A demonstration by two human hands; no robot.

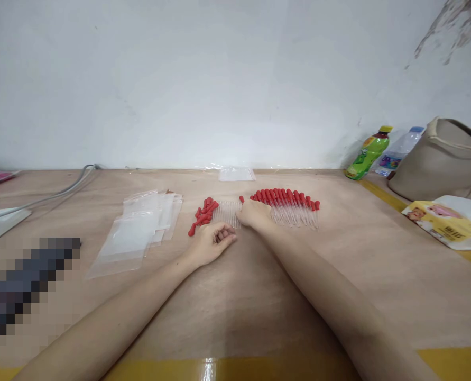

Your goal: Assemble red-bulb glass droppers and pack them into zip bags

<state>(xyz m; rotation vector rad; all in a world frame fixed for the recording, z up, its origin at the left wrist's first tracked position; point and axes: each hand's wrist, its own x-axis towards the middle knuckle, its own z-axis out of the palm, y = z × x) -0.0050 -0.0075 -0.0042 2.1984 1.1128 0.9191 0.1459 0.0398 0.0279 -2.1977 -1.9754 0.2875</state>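
My right hand has its fingers closed at the right end of a row of clear glass tubes. A dropper's red rubber bulb shows just above those fingers; its tube is mostly hidden by them. My left hand rests palm inward near the row's front end, fingers loosely curled, thumb apart, nothing visible in it. Beyond its knuckles lies a loose heap of red rubber bulbs. To the right of my right hand, several droppers lie side by side in a fan, red bulbs toward the wall.
Clear zip bags overlap on the left. A cable runs along the far left. At the right stand a green drink bottle, a water bottle and a beige bag, with a yellow-white packet in front.
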